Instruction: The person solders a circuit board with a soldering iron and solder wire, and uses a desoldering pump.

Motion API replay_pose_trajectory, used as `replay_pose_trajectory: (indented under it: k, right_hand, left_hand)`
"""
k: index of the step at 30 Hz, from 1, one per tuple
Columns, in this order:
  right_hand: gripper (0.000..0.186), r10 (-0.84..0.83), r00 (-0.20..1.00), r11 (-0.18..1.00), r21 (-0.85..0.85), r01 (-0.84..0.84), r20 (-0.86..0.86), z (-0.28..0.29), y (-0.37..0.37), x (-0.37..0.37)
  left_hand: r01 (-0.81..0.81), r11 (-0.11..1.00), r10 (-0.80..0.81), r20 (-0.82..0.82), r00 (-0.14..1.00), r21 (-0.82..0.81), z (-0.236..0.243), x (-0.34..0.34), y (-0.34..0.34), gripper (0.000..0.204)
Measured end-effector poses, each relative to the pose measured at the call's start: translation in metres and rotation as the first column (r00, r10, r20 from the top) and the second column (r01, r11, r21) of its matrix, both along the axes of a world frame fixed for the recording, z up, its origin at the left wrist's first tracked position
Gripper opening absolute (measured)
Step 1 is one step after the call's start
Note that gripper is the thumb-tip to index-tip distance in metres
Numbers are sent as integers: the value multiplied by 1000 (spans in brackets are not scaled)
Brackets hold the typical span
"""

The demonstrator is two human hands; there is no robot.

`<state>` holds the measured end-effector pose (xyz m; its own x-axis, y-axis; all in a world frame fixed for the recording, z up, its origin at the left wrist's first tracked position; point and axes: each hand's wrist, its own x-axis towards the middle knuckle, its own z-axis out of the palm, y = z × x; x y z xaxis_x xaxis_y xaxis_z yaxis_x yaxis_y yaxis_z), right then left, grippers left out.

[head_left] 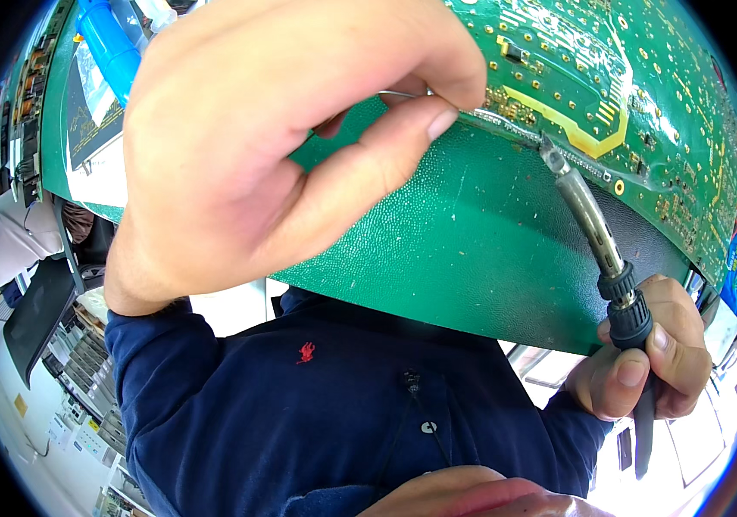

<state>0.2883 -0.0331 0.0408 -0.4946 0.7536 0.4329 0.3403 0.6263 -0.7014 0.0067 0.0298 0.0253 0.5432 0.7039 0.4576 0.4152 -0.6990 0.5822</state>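
Note:
A large green circuit board (pixel 653 86) lies at the upper right with its near edge toward me. My left hand (pixel 248 146) is closed, thumb and forefinger pinching a thin silvery solder wire (pixel 506 123) above that edge. My right hand (pixel 674 353) grips the dark handle of a soldering iron (pixel 591 220), tilted up and to the left. The iron's tip meets the board's edge area by the wire's far end; whether tip and wire touch cannot be made out. Part of the wire is hidden behind my left fingers.
Beneath the board is a green work mat (pixel 437 233). A blue tube-shaped object (pixel 110 52) and a dark printed sheet (pixel 97 138) lie at the upper left. Another person's pale sleeve (pixel 6 246) and a black chair (pixel 41 319) are at the far left.

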Motion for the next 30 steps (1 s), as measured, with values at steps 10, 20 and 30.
replay_pose_trajectory:
  k: [10,20,30]
  right_hand:
    - [32,10,1000,1000,19,-9,-9,-1,1,-2]
    - [20,18,999,999,43,-17,-32,5,3,-7]
    - [15,-131,973,990,32,140,-189,0,-3,-15]
  left_hand:
    - [-53,998,53,-28,998,-16,4,-2,5,15]
    - [-175,984,176,-68,982,19,13,-16,5,13]
    - [-273,948,313,-318,895,166,13,-14,-24,9]
